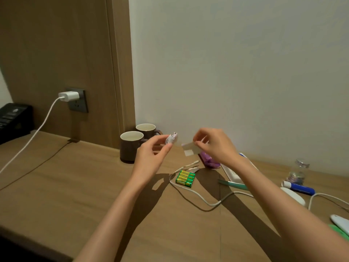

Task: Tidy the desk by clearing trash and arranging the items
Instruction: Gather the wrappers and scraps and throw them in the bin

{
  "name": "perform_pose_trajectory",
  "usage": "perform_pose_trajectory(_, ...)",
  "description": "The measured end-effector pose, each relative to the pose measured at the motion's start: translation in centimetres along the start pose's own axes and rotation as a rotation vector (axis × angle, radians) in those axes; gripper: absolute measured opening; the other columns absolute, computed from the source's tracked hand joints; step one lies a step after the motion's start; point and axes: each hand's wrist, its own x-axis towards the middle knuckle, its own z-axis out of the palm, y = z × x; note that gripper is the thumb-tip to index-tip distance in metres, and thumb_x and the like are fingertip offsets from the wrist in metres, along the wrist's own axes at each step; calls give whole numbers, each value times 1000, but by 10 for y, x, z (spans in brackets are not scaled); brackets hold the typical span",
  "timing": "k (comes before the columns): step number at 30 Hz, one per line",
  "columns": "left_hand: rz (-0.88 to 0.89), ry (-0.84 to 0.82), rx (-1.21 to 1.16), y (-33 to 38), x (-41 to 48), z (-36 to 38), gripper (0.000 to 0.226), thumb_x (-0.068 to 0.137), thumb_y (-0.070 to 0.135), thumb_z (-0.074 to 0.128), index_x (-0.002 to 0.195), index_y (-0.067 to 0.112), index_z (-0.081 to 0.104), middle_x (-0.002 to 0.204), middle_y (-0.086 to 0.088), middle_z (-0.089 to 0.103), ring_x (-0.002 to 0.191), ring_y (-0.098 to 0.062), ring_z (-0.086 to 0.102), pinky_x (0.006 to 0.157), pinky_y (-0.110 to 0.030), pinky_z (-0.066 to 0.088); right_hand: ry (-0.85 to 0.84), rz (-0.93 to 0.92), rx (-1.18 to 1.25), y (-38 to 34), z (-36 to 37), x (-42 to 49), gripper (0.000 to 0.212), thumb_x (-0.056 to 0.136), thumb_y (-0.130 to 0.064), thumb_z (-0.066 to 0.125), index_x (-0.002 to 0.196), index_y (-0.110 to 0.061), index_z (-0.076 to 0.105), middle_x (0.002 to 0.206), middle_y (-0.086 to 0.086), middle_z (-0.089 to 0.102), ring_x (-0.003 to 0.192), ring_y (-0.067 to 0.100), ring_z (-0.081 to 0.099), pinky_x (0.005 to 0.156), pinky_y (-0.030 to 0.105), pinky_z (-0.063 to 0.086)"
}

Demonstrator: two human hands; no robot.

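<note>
Above the wooden desk (66, 186), my left hand (151, 157) pinches a small crumpled white scrap (171, 138) between thumb and fingers. My right hand (215, 146) holds a small flat white paper piece (189, 147) by its edge, just right of the scrap. Below them on the desk lie a green pack of batteries (185, 178), a white cable (198, 195), a purple wrapper (208, 159) and thin white sticks (190, 164). Part of a white box (233, 173) is hidden under my right forearm.
Two brown mugs (132, 146) stand against the wall at the back. A charger (69, 95) with its cable sits in the wall socket, left. At right are a small bottle (298, 173), a blue tube (300, 188), a white mouse (293, 195) and a green pen (234, 184). A black phone (14, 120) sits far left.
</note>
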Motion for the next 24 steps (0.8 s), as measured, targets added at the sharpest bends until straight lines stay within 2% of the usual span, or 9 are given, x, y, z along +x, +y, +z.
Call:
perform_pose_trajectory(3,22,19,-37,28,-24,-27,24,86,26,66,110,25,68,99,8,71,92,-9,66,83,-34,56,73,-12,155,-30,-23,-20,7,83,-15,68,85,-22,69,78,-12,67,69,9,65,69,31,55)
perform_pose_trajectory(4,35,28,-38,38,-33,-36,25,86,24,67,111,23,68,100,7,71,92,-8,66,83,-31,56,94,-12,206,-41,-31,-28,7,83,-14,69,84,-21,69,77,-12,67,68,7,64,67,26,54)
perform_pose_trajectory(6,64,38,-14,57,-55,-53,26,85,21,67,111,23,67,100,8,69,91,-3,65,79,-16,53,119,9,324,-64,-42,-46,7,82,-15,70,84,-22,69,76,-13,68,65,2,63,65,19,52)
perform_pose_trajectory(8,85,41,16,71,-78,-69,27,84,20,67,110,27,65,98,16,66,89,4,63,72,-8,49,81,69,545,-86,-50,-66,8,82,-11,71,84,-19,68,75,-5,70,64,7,64,63,19,52)
perform_pose_trajectory(10,71,45,52,79,-101,-84,28,83,24,67,110,31,64,98,19,65,90,5,62,71,-8,50,2,138,804,-108,-54,-89,8,82,-6,70,84,-14,67,74,3,70,64,13,65,61,20,51)
perform_pose_trajectory(12,35,38,77,82,-126,-99,30,82,29,67,112,31,64,102,17,66,92,2,62,73,-11,52,-75,183,934,-125,-54,-113,6,83,-6,69,87,-10,66,74,5,69,67,15,65,63,19,53)
perform_pose_trajectory(18,-27,27,99,79,-205,-139,30,84,31,64,114,30,64,104,15,68,97,-4,63,80,-15,52,-274,218,1017,-165,-37,-183,11,83,-8,68,94,-7,64,78,3,69,72,16,67,73,27,59)
perform_pose_trajectory(21,-77,33,123,66,-244,-153,27,83,30,65,110,30,66,101,13,70,95,-6,65,81,-19,52,-366,174,979,-179,-19,-215,12,83,-6,68,94,-4,63,80,8,67,69,16,65,72,25,57)
perform_pose_trajectory(24,-144,18,153,47,-282,-167,27,81,31,65,108,27,68,100,13,70,93,-6,65,80,-21,53,-480,90,902,-189,-1,-246,10,86,-7,66,95,-7,62,83,6,67,70,13,66,71,27,55)
